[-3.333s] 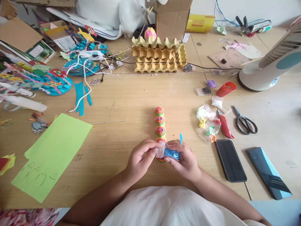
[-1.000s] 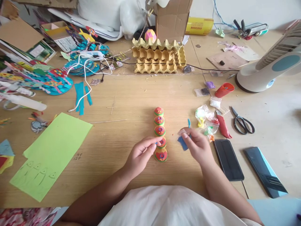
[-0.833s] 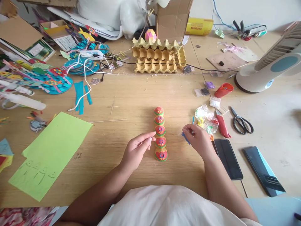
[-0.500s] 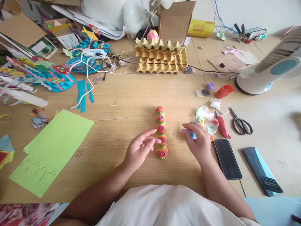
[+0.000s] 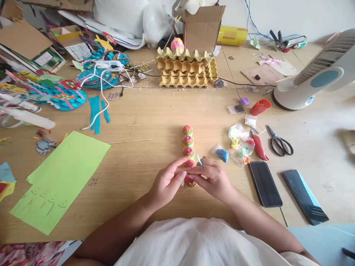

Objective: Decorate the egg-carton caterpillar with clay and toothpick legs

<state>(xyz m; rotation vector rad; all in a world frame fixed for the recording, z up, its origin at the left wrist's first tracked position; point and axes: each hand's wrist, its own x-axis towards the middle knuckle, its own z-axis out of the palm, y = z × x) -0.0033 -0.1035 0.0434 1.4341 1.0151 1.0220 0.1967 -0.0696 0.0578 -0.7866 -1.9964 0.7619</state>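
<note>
A strip of egg-carton cups (image 5: 188, 140), coloured red with green rims and small blue and yellow details, runs lengthwise in front of me. Over its near end my left hand (image 5: 168, 180) is closed in a pinch, thumb against fingers; whatever lies between them is too small to make out. My right hand (image 5: 215, 178) meets it there, fingertips touching. A thin light-blue tool (image 5: 199, 159) sticks up out of the right fingers. Both hands partly cover the two nearest cups. To the right of the strip lies a small bag of blue clay (image 5: 222, 155).
Small bags of coloured clay (image 5: 235, 132), a red cutter (image 5: 260, 146), scissors (image 5: 280, 142) and two phones (image 5: 265, 184) lie on the right. Green paper (image 5: 66, 173) is at left. Egg cartons (image 5: 184, 79) and a fan (image 5: 307, 85) stand farther back.
My right hand has moved left from beside the blue clay bag to my left hand, bringing the light-blue tool. The blue clay bag is now uncovered. The camera view has shifted slightly.
</note>
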